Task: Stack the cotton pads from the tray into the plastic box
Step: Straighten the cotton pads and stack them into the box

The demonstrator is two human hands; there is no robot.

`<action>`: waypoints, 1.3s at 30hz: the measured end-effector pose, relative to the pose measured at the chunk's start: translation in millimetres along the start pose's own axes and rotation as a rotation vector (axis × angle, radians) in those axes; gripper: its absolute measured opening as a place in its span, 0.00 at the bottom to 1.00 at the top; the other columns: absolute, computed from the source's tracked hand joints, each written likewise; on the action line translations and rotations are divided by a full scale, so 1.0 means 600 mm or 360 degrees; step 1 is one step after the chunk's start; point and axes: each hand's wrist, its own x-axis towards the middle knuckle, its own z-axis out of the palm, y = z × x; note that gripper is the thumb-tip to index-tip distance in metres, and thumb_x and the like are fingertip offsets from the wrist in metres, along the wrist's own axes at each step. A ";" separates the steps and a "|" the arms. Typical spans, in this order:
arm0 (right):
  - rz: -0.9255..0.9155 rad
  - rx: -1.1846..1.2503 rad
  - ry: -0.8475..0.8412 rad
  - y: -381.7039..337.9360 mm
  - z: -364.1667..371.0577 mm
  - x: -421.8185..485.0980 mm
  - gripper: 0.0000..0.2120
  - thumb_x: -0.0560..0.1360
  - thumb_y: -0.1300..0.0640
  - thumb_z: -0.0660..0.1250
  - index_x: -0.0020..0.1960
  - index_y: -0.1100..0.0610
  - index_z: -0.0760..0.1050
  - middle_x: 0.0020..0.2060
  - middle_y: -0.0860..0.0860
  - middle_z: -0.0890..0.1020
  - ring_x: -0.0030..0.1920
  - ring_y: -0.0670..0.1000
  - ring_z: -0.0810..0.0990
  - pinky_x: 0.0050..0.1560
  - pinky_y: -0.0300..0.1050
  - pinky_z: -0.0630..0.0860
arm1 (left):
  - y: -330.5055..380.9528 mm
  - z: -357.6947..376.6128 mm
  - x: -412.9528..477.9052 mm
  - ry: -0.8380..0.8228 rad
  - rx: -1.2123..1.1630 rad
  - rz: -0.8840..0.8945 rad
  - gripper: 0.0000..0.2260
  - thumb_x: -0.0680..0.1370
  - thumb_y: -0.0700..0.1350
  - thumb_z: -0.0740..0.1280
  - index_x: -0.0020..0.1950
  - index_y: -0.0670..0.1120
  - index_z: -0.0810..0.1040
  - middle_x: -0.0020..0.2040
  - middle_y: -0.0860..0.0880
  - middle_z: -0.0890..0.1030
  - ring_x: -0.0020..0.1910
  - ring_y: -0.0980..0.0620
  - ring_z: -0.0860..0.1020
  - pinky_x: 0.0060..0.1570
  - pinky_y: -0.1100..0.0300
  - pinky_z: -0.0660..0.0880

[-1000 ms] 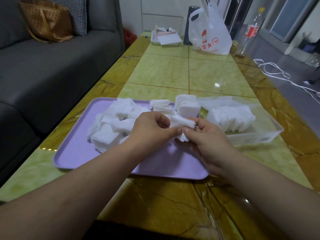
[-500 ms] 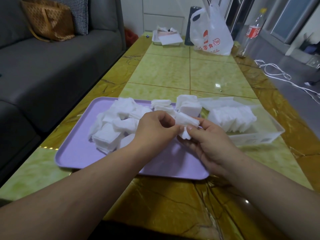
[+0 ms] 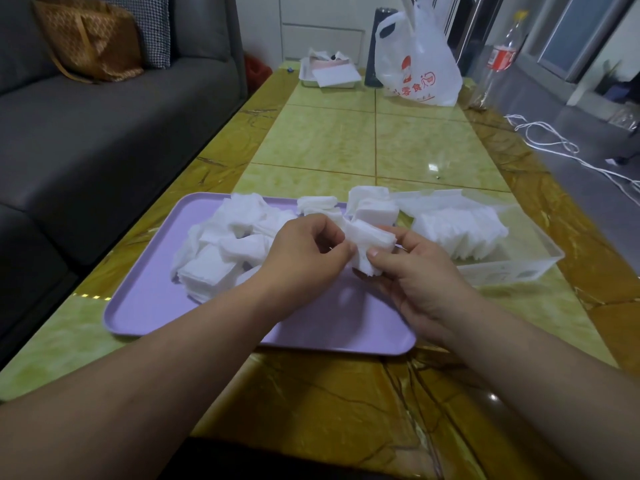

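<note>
Two bare forearms reach in from the near edge over the brown-veined front of the table (image 3: 346, 140). Both hands meet above the near right part of the purple tray (image 3: 156, 306). The left hand (image 3: 304, 254) has its fingers curled and pinches the left end of a small stack of pads (image 3: 369, 237) between thumb and fingertips. The right hand (image 3: 415, 275) holds the same stack from the right, thumb on the near side and fingers curled behind. The stack is held clear of the tray floor.

On the tray's left and back part lies a loose pile of pads (image 3: 225, 247), white squares heaped at all angles, with a few more bunches along the back rim. Just right of the tray, touching or nearly touching it, stands the clear plastic box (image 3: 519, 268); a row of pads (image 3: 460, 230) leans inside its left half.

Further off, the green tiled tabletop runs back to a white plastic bag (image 3: 419, 64) with red print, a small white dish (image 3: 329, 76) holding paper, and a dark cylinder (image 3: 375, 46) between them. A clear bottle (image 3: 498, 60) with a red label stands at the far right. A grey sofa (image 3: 104, 133) lines the left side, a brown bag (image 3: 90, 43) on its seat. White cable (image 3: 554, 147) trails over the floor on the right.
</note>
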 end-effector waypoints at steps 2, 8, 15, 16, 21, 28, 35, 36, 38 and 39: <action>-0.0029 0.0015 -0.0027 -0.002 -0.001 0.000 0.17 0.77 0.75 0.65 0.63 0.62 0.77 0.54 0.63 0.86 0.55 0.60 0.86 0.57 0.55 0.83 | 0.000 -0.004 0.003 0.0000 -0.0021 -0.0006 0.07 0.76 0.43 0.74 0.39 0.46 0.79 0.32 0.51 0.80 0.29 0.59 0.74 0.31 0.67 0.69; -0.0077 -0.0025 -0.0037 0.002 0.000 0.001 0.15 0.77 0.75 0.65 0.60 0.62 0.78 0.51 0.60 0.87 0.53 0.58 0.87 0.56 0.52 0.83 | -0.005 -0.004 0.005 0.0007 -0.0012 -0.0007 0.07 0.75 0.44 0.75 0.40 0.46 0.78 0.33 0.50 0.81 0.29 0.57 0.74 0.32 0.64 0.70; -0.0091 -0.0125 -0.0029 0.003 0.000 0.002 0.13 0.79 0.74 0.64 0.59 0.62 0.79 0.51 0.61 0.87 0.55 0.59 0.86 0.54 0.51 0.84 | -0.007 -0.014 0.008 -0.0033 -0.0110 -0.0055 0.08 0.73 0.44 0.78 0.48 0.49 0.82 0.43 0.49 0.86 0.38 0.53 0.80 0.43 0.55 0.80; -0.0087 -0.0139 -0.0026 0.003 0.000 0.002 0.13 0.79 0.73 0.63 0.58 0.62 0.79 0.52 0.61 0.87 0.56 0.59 0.86 0.55 0.51 0.84 | -0.006 -0.014 0.008 -0.0050 -0.0120 -0.0062 0.06 0.73 0.43 0.78 0.47 0.48 0.83 0.42 0.48 0.86 0.38 0.54 0.81 0.44 0.54 0.80; -0.0046 -0.0166 -0.0018 -0.002 0.005 0.000 0.16 0.80 0.74 0.59 0.59 0.59 0.79 0.55 0.60 0.86 0.56 0.58 0.86 0.52 0.52 0.85 | -0.003 -0.019 0.006 -0.0077 -0.0263 -0.0124 0.05 0.73 0.40 0.78 0.42 0.44 0.82 0.37 0.44 0.84 0.34 0.53 0.78 0.39 0.58 0.75; -0.0023 -0.0323 -0.0021 0.000 0.010 -0.002 0.17 0.81 0.72 0.57 0.62 0.56 0.75 0.57 0.60 0.83 0.56 0.61 0.85 0.57 0.60 0.83 | 0.003 -0.011 -0.003 -0.0211 -0.0427 -0.0240 0.07 0.73 0.41 0.79 0.42 0.44 0.81 0.32 0.48 0.81 0.28 0.56 0.77 0.28 0.63 0.69; -0.0179 -0.0918 -0.0025 0.007 0.001 0.000 0.18 0.76 0.70 0.61 0.54 0.49 0.77 0.50 0.54 0.84 0.52 0.55 0.83 0.57 0.55 0.81 | -0.002 -0.018 0.000 -0.0284 -0.0121 -0.0215 0.13 0.72 0.43 0.79 0.53 0.48 0.81 0.34 0.50 0.79 0.26 0.59 0.72 0.26 0.69 0.66; -0.0198 -0.0997 -0.0056 0.008 0.000 -0.001 0.17 0.76 0.68 0.63 0.54 0.47 0.77 0.49 0.52 0.84 0.52 0.52 0.82 0.54 0.51 0.79 | -0.001 -0.017 -0.001 -0.0304 -0.0115 -0.0205 0.11 0.72 0.43 0.78 0.53 0.49 0.82 0.33 0.51 0.78 0.26 0.60 0.72 0.27 0.68 0.66; -0.0247 -0.1151 -0.0115 0.009 -0.003 -0.001 0.16 0.76 0.65 0.65 0.52 0.44 0.74 0.50 0.50 0.83 0.53 0.50 0.80 0.54 0.48 0.77 | 0.001 -0.015 -0.002 -0.0311 -0.0113 -0.0176 0.09 0.73 0.43 0.78 0.50 0.48 0.82 0.32 0.54 0.78 0.27 0.60 0.73 0.30 0.67 0.68; -0.0281 -0.1196 -0.0147 0.010 -0.003 -0.001 0.16 0.76 0.65 0.65 0.52 0.43 0.73 0.50 0.49 0.82 0.53 0.49 0.79 0.53 0.47 0.76 | 0.003 -0.014 -0.003 -0.0288 -0.0093 -0.0144 0.09 0.72 0.43 0.78 0.49 0.47 0.82 0.32 0.54 0.78 0.28 0.60 0.73 0.30 0.66 0.69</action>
